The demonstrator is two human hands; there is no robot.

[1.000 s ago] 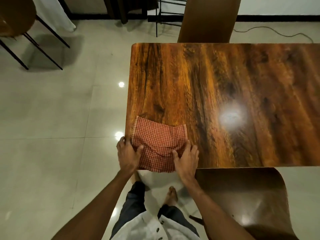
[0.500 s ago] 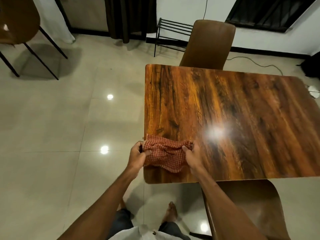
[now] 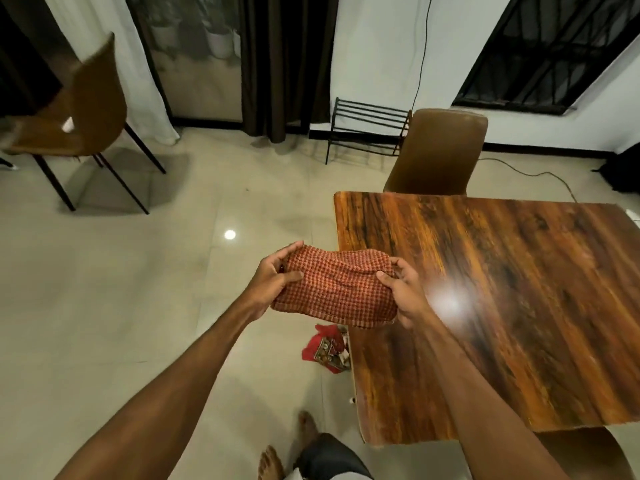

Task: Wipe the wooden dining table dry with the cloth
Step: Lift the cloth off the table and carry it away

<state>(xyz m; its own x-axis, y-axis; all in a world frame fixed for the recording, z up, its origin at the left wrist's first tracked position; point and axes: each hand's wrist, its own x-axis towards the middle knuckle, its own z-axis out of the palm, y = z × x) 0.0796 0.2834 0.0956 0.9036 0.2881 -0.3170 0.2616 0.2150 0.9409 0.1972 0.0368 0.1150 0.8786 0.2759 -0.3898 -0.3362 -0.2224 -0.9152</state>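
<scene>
Both hands, left (image 3: 273, 277) and right (image 3: 403, 292), are gripping the red checked cloth (image 3: 334, 289) by its ends, now lifted clear of the wooden table (image 3: 502, 306) it was bunched on.

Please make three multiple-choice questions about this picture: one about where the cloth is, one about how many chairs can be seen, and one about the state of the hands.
1. Where is the checked cloth?
A. Lying flat in the middle of the table
B. Held up in the air at the table's left edge
C. On the floor

2. How many brown chairs show at least partly?
A. One
B. Two
C. Three

3. What do the hands do?
A. Both grip the cloth
B. Only the right grips it
C. Both are empty

Answers:
1. B: the cloth is lifted off the wooden table, partly over the floor.
2. C: one at far left, one behind the table, one at the bottom right corner.
3. A: the left hand and the right hand pinch its two ends.
</scene>
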